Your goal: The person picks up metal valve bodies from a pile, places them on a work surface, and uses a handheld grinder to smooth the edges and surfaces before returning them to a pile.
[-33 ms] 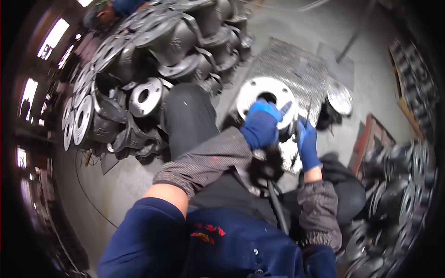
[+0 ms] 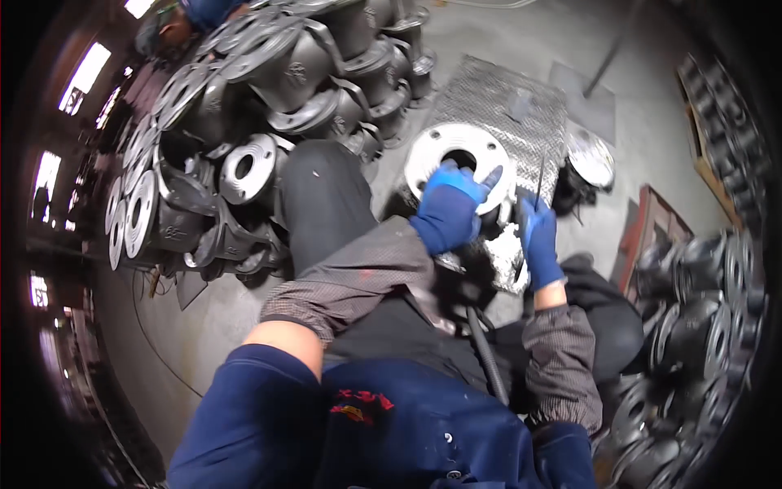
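Note:
A grey flanged metal casting (image 2: 423, 163), with a bright machined ring face, bolt holes and a dark round bore, stands in front of me. My left hand (image 2: 450, 208), in a blue glove, lies over its near side; the fingers curl at the bore's edge and one digit points right across the face. Just right of the flange, my right hand (image 2: 541, 244), also gloved, is closed around a thin dark rod-like tool (image 2: 541, 179) that points up and away. The tool's exact kind and its lower end cannot be made out.
Under the casting lies a textured metal plate (image 2: 489, 90). Another shiny flanged part (image 2: 590, 161) sits at its right. Stacked castings (image 2: 285, 73) rise at the left, more (image 2: 692, 326) at the right beside a reddish frame (image 2: 643, 236). A dark hose (image 2: 486, 354) runs between my legs.
The whole view has shifted slightly, so things appear a little further up and left. Both hands keep their places at the casting and the tool.

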`<action>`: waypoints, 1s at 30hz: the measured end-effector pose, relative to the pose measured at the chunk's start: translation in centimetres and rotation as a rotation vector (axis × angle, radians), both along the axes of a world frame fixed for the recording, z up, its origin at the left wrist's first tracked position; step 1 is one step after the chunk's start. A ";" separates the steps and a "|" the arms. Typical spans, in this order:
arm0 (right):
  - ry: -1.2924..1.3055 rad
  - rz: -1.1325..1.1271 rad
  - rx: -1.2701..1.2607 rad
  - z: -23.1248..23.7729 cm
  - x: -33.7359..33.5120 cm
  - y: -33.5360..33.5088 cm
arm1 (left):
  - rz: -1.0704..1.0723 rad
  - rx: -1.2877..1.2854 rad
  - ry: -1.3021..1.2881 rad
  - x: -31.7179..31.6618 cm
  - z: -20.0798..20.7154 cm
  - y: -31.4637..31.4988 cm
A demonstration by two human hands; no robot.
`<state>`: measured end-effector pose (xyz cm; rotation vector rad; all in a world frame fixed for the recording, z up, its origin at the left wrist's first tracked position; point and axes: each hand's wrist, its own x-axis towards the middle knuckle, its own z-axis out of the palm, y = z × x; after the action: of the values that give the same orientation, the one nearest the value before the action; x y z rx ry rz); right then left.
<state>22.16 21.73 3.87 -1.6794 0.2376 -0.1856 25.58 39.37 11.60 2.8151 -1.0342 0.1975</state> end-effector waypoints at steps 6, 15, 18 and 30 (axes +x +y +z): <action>0.000 -0.100 0.309 7.0 -1.2 -4.9 | -0.058 -0.034 -0.095 -5.8 0.4 1.1; 0.159 -0.052 0.176 11.2 -3.3 -5.2 | -0.048 -0.401 0.417 -6.0 4.7 5.2; 0.132 -0.098 0.104 11.6 -3.2 -6.4 | 0.097 -0.531 0.582 -1.4 5.8 5.8; 0.286 -0.033 0.246 5.1 0.1 -7.2 | 0.215 -0.713 0.712 13.4 1.5 6.6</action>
<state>22.21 14.51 8.92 -1.4535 0.4833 0.0596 38.98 45.99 13.06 2.0608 -0.3824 -0.3335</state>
